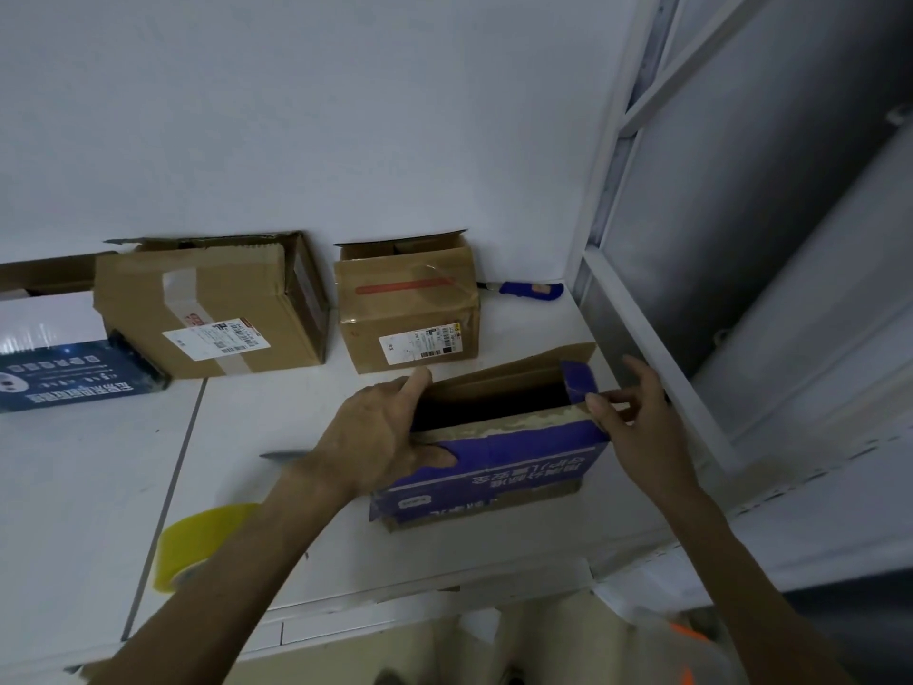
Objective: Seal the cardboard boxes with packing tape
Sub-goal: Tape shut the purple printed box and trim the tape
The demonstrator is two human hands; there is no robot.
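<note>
2 hands show, the left hand (375, 440) and the right hand (640, 427), both bare. Each sits at the end of a long, slim forearm, the left forearm (237, 561) and the right forearm (731, 561), uncovered down to the frame's bottom edge. At the lower right, just beside the right forearm, a patch of bright orange clothing (691, 645) shows next to pale grey-white fabric (642, 630); which garment it is cannot be told.
</note>
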